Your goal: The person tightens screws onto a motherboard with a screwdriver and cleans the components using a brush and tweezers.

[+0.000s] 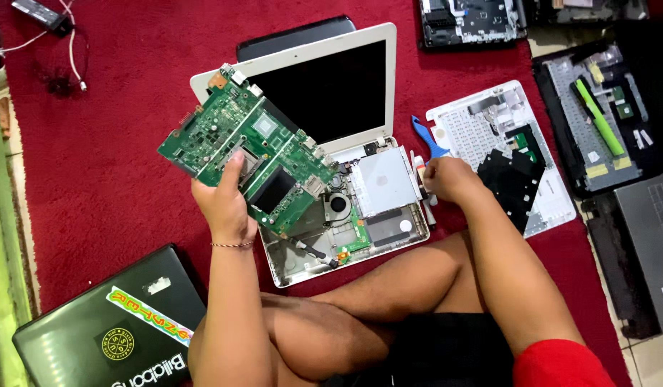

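My left hand (pixel 220 201) holds up a green laptop circuit board (pixel 249 147), thumb on its face, tilted above a white opened laptop (pixel 317 86). The laptop's open base (pixel 346 229) shows a silver drive cover, a fan and a small green board. My right hand (pixel 446 178) is closed at the base's right edge, over small white tubes or pens (pixel 422 172); whether it grips one is unclear. A blue plastic pry tool (pixel 426 136) lies just beyond it.
A white keyboard cover (pixel 489 122) with black sheets lies to the right on the red carpet (pixel 109 172). Dismantled black laptops sit at the right and top. A closed black laptop with stickers (pixel 109 322) lies at lower left. A charger and cables sit at top left.
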